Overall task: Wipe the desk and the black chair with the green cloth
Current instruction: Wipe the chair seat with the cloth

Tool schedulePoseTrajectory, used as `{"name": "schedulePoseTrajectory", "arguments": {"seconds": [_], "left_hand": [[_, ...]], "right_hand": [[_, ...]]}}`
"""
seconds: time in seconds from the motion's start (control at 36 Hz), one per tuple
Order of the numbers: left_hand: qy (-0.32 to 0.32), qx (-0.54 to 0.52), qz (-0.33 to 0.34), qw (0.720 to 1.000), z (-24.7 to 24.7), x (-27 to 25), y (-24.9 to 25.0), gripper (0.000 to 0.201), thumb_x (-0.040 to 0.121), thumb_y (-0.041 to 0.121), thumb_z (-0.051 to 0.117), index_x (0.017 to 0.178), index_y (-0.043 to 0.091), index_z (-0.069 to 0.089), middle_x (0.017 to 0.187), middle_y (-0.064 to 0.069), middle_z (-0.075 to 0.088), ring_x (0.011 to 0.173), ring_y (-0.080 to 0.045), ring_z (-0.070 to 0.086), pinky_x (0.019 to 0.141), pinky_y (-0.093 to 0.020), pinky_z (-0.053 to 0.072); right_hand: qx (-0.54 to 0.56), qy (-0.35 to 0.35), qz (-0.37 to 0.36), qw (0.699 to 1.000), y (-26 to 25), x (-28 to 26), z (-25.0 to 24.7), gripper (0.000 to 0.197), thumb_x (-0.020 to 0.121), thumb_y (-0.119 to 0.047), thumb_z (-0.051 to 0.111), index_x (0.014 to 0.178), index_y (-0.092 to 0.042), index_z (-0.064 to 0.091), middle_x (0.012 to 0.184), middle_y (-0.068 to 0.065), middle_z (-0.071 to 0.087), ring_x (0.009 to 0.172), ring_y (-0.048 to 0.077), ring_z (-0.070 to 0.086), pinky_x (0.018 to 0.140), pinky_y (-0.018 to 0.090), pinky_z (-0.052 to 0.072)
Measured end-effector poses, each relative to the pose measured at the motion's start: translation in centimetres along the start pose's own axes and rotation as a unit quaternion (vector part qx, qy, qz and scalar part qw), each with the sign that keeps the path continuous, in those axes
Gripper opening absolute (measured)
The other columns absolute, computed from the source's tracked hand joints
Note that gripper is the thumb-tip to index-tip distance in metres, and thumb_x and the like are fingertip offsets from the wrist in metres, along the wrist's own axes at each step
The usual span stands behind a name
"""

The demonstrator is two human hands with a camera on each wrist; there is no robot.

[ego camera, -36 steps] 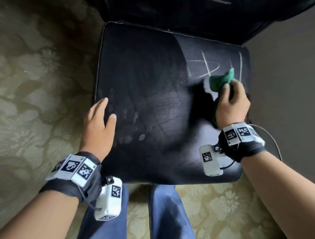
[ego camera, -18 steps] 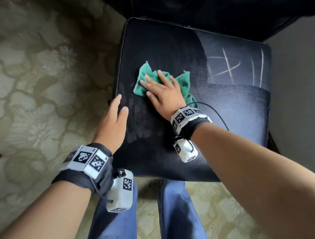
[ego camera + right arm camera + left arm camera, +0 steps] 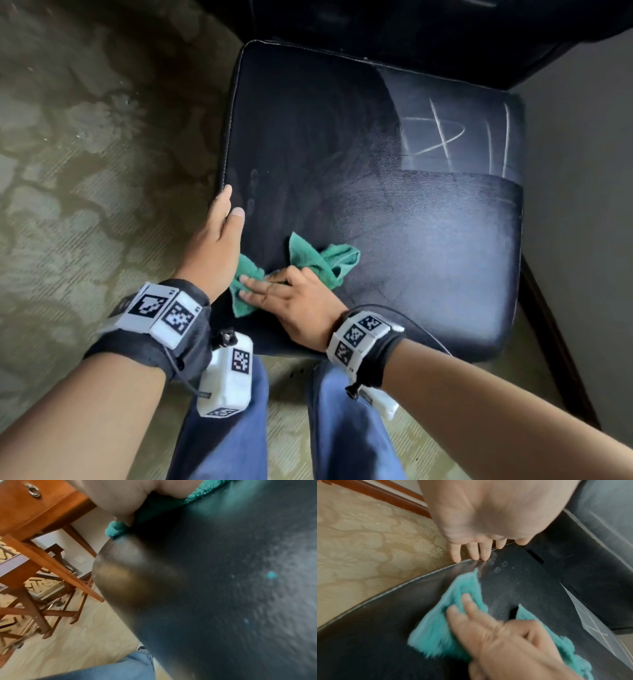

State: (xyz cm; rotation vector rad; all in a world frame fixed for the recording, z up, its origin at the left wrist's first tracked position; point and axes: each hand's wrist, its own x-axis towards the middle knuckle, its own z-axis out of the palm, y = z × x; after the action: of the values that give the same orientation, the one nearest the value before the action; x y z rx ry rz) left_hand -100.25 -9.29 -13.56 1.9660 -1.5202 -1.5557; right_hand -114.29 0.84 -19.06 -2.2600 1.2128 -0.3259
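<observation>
A: Denim nearest: blue-jeaned legs [image 3: 219, 428] stand just off the front edge of the black chair [image 3: 428, 240] seat. Hands?
B: Right hand [image 3: 294, 305] lies flat on the seat's front-left part. Its fingers [image 3: 263, 289] are straight and slightly spread, pressing the green cloth [image 3: 325, 262] onto the leather, not curled round it.
A: Cloth?
B: Crumpled on the seat under that palm. One end lies near the front-left corner, the other is bunched toward the seat's middle.
A: Left hand [image 3: 214, 246]?
B: Extended, fingers straight and together, fingertips [image 3: 455, 557] touching the seat's left edge piping. Holds nothing.
A: Farther back?
B: Pale finger smudges just beside those tips. White scratched lines [image 3: 445, 137] mark the seat's back-right corner. Patterned carpet [image 3: 85, 171] lies left of the seat. Right wrist view shows a wooden desk [image 3: 34, 509] with a ring pull, apart from the seat.
</observation>
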Motion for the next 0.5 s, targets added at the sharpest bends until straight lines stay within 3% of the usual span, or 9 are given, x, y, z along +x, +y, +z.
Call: {"name": "schedulePoseTrajectory", "arguments": {"seconds": [0.17,0.22,0.31,0.39,0.44,0.5], "left_hand": [[0.03,0.034,-0.001,0.999,-0.2,0.0,2.0,0.045,0.102,0.037,0.03,0.146,0.039,0.028,0.149,0.01,0.037,0.133,-0.017,0.035,0.091,-0.021,0.021],[0.04,0.038,0.008,0.998,-0.3,0.5,2.2,0.044,0.102,0.035,0.031,0.146,0.036,0.03,0.149,0.01,0.037,0.134,-0.015,0.034,0.094,-0.019,0.021],[0.059,0.054,0.024,0.997,-0.7,1.3,2.0,0.046,0.101,0.032,0.036,0.147,0.028,0.032,0.151,0.004,0.036,0.137,-0.016,0.032,0.109,-0.025,0.021],[0.05,0.146,0.032,0.988,-1.0,1.7,1.4,0.05,0.099,0.024,0.041,0.148,0.022,0.031,0.153,-0.003,0.03,0.14,-0.021,0.027,0.113,-0.033,0.02],[0.035,0.242,0.067,0.967,-1.2,1.5,0.8,0.051,0.098,0.022,0.043,0.148,0.021,0.03,0.157,-0.002,0.021,0.143,-0.022,0.019,0.114,-0.034,0.016],[-0.001,0.321,0.107,0.941,-1.2,1.2,0.0,0.056,0.098,0.026,0.046,0.15,0.024,0.025,0.16,0.004,0.009,0.145,-0.019,0.009,0.116,-0.035,0.013]], "right_hand": [[0.114,-0.042,-0.045,0.992,-0.4,-2.0,-0.7,0.044,0.075,-0.012,0.043,0.106,-0.017,0.074,0.116,-0.003,0.069,0.084,0.02,0.053,0.078,0.03,0.043],[0.147,-0.009,-0.043,0.988,-0.4,-2.2,-1.6,0.04,0.072,-0.008,0.045,0.097,-0.013,0.075,0.105,0.0,0.073,0.079,0.018,0.051,0.078,0.029,0.042],[0.177,0.113,0.023,0.977,0.4,-1.5,-4.0,0.04,0.076,-0.003,0.043,0.104,-0.009,0.072,0.108,0.006,0.071,0.09,0.018,0.057,0.089,0.025,0.038],[0.165,0.251,0.143,0.943,2.4,0.3,-6.9,0.037,0.083,0.003,0.054,0.116,-0.008,0.067,0.111,0.007,0.067,0.098,0.02,0.057,0.096,0.021,0.037],[0.135,0.272,0.198,0.932,4.2,1.5,-8.1,0.04,0.087,-0.009,0.056,0.126,-0.013,0.06,0.119,0.003,0.064,0.108,0.017,0.052,0.101,0.024,0.037],[0.075,0.23,0.235,0.941,6.0,2.0,-8.2,0.047,0.088,-0.026,0.054,0.134,-0.021,0.053,0.134,-0.003,0.056,0.121,0.016,0.045,0.106,0.032,0.033]]}}
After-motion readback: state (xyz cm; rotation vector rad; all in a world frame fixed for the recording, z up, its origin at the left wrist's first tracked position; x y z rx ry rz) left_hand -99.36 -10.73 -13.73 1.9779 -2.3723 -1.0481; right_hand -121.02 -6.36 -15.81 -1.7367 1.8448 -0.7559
